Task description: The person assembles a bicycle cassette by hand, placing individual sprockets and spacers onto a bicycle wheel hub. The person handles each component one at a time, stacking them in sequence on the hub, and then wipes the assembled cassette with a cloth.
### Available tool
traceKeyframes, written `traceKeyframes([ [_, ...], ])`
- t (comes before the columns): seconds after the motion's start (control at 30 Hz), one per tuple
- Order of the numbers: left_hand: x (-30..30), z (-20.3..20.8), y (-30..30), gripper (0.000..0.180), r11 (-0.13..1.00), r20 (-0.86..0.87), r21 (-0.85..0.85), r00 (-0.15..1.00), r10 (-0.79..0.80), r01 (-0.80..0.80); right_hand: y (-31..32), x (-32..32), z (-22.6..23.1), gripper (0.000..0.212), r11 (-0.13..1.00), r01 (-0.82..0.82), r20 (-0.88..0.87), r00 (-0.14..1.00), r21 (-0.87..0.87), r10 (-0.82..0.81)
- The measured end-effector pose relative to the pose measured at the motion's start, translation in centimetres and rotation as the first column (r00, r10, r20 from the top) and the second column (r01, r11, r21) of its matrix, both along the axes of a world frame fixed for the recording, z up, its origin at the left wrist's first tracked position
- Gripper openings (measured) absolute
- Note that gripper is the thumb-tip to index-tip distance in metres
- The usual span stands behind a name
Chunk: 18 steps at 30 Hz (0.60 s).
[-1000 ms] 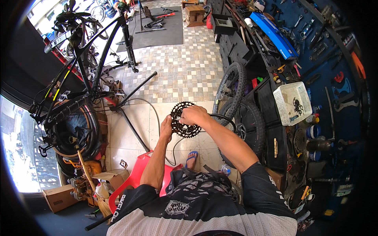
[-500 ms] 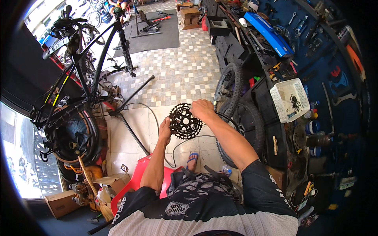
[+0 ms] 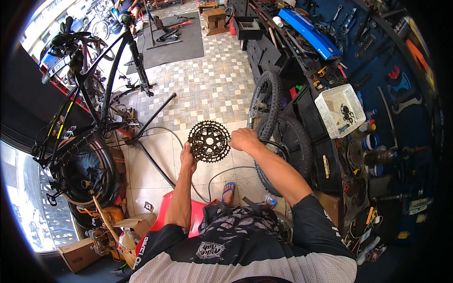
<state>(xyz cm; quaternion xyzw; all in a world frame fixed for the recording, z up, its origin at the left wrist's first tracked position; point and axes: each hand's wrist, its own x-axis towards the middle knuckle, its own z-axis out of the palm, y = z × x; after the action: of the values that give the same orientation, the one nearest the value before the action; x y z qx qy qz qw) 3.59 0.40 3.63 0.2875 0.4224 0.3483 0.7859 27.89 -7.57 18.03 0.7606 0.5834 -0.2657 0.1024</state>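
A black bicycle cassette (image 3: 209, 141) with several stacked toothed rings is held up in front of me, its face toward me. My left hand (image 3: 188, 158) grips its left edge, with the thumb on the near face and the fingers behind. At the right rim, my right hand (image 3: 244, 139) is closed, knuckles up. A small light tip pokes out of that fist close to the teeth. What the fist holds is mostly hidden; a dark hose-like curve (image 3: 278, 145) runs just beyond the forearm.
Bicycle wheels (image 3: 271, 101) lean against black drawers on the right. A white basket (image 3: 337, 111) with small parts sits on the bench. At left, a black bicycle frame (image 3: 106, 80) hangs on a stand (image 3: 151, 158). A red chair (image 3: 163, 207) is below my left forearm; a hose (image 3: 212, 181) crosses the floor.
My right hand has moved from the cassette's upper right down and outward to its right edge. The cassette has shifted slightly left, still in my left hand. The whole view has turned a little.
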Motion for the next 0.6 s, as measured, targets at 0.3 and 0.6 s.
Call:
traceKeyframes([
  [0.3,0.5,-0.3,-0.1,0.040,1.000,-0.024,0.004,1.000,0.019,-0.019,-0.7,-2.2,0.4,0.026,0.996,-0.094,-0.003,0.996,-0.003,0.094],
  [0.6,1.2,-0.2,-0.7,0.039,1.000,-0.015,-0.001,1.000,0.027,-0.027,-1.4,-2.4,1.6,0.034,0.992,-0.117,-0.048,0.992,-0.055,0.114],
])
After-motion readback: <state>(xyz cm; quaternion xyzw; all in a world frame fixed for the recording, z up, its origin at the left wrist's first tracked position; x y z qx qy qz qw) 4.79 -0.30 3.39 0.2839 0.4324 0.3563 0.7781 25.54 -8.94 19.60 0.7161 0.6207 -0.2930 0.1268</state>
